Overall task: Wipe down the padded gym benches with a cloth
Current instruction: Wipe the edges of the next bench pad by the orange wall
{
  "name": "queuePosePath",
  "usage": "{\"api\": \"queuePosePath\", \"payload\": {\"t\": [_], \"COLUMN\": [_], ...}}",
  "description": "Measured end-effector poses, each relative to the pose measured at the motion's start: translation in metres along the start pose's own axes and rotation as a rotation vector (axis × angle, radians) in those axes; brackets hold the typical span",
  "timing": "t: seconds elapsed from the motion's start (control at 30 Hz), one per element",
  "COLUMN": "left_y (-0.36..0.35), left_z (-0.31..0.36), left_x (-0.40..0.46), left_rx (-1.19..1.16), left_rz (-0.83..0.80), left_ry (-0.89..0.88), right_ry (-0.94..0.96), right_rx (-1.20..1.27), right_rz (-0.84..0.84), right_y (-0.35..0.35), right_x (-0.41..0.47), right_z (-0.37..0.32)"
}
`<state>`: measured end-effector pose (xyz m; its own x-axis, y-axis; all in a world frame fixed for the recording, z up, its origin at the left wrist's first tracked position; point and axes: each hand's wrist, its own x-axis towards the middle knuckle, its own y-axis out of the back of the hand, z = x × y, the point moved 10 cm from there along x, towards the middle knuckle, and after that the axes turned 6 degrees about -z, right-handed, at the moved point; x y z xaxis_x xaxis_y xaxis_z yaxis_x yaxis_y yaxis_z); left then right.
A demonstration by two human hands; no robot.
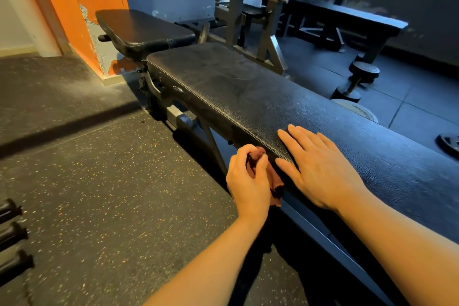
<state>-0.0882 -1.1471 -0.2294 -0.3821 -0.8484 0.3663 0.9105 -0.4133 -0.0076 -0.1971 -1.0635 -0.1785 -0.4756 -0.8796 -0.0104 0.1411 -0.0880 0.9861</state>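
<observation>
**Cloth bunched against the near edge of a long black bench**

The brown cloth (267,176) is crumpled in the left hand (248,181), whose fingers curl round it, and it sits against the side edge of the padded bench (248,97), just below the stitched seam. A loose tail of the cloth hangs down past the heel of the hand.

The right hand (320,169) lies flat on the bench top beside it, fingers straight and spread, holding nothing; its thumb reaches the seam close to the cloth.

The bench's long axis runs from the lower right, near the person, up and to the left, away from them. Its pad is black and pebbled, with dusty smears on the far half. Beyond its far end a shorter seat pad (144,30) continues the same line toward an orange pillar (82,7).

Farther off, a grey steel frame (250,7) stands behind the bench, a second flat bench (347,20) lies at upper right, and a dumbbell (357,79) rests on the dark floor tiles. Speckled rubber flooring (99,181) covers the left side.
</observation>
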Motion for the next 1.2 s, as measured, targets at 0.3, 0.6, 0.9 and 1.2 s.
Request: {"api": "queuePosePath", "payload": {"t": [0.3,0.6,0.9,1.2], "left_y": [0.025,0.021,0.063,0.047], "left_z": [-0.018,0.004,-0.022,-0.016], "left_x": [0.039,0.033,0.094,0.077], "left_rx": [0.013,0.018,-0.067,0.122], "left_rz": [0.246,-0.082,0.168,-0.032], "left_ry": [0.156,0.018,0.185,-0.154], "right_ry": [0.005,0.006,-0.029,-0.052], "right_rx": [0.004,0.005,0.079,0.125], "right_rz": [-0.021,-0.019,-0.034,-0.045], "right_y": [0.002,0.001,0.021,0.003], "right_x": [0.000,-0.001,0.017,0.097], "right_z": [-0.002,0.000,-0.003,-0.017]}}
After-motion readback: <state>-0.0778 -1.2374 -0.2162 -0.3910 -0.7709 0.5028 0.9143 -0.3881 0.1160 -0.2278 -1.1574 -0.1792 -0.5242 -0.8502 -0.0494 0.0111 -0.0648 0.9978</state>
